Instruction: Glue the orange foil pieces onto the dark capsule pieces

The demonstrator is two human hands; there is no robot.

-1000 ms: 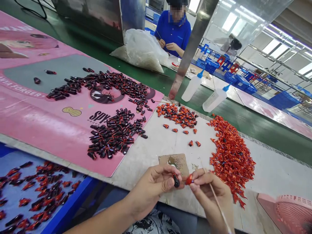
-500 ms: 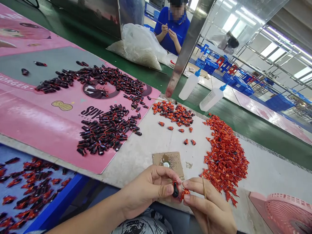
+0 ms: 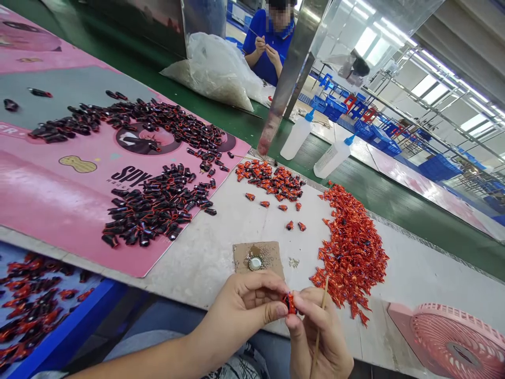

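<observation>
My left hand (image 3: 246,308) pinches a small black-and-red plastic part (image 3: 290,303) between thumb and fingertips. My right hand (image 3: 321,329) grips the orange-red side of the same part, and the two pieces seen earlier now look pressed together. A thin wooden stick (image 3: 325,289) is also tucked between the fingers of my right hand, pointing up. Just beyond my hands lies a square of brown cardboard (image 3: 272,251) with a small round cap (image 3: 255,262) and wet-looking specks on it. Fingertips hide much of the held part.
Black parts (image 3: 153,202) lie heaped on a pink printed mat (image 3: 59,205). Orange-red pieces (image 3: 351,247) and joined parts (image 3: 272,179) are on the table. Two white bottles (image 3: 298,138), a pink fan (image 3: 457,337) and a blue bin (image 3: 74,329) stand around. A co-worker (image 3: 272,45) sits opposite.
The black part and the orange-red piece, slightly apart before, have come together between my fingertips. My right hand has moved left and turned more upright. The whole view has shifted slightly.
</observation>
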